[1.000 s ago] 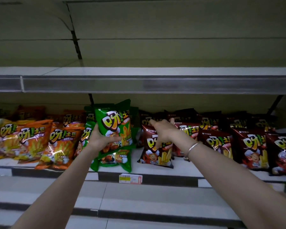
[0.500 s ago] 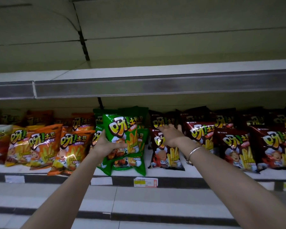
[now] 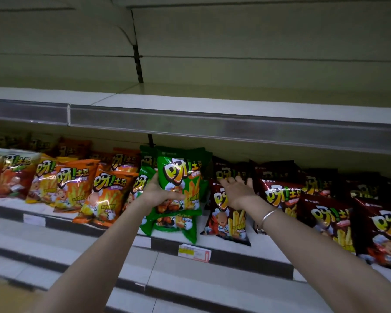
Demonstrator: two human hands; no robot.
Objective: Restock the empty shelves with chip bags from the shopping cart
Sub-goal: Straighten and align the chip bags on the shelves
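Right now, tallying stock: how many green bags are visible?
5: held bag in the left hand; flat bag beneath; side bag behind that hand; back bag; green sliver at right. More may be hidden.

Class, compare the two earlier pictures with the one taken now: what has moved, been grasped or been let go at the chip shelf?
Nothing clearly moved, and nothing was newly taken or let go. The left hand still grips the green bag in front of the green stack. The right hand still rests on the dark bag. The orange bags lie as before. Only the camera's view shifted.
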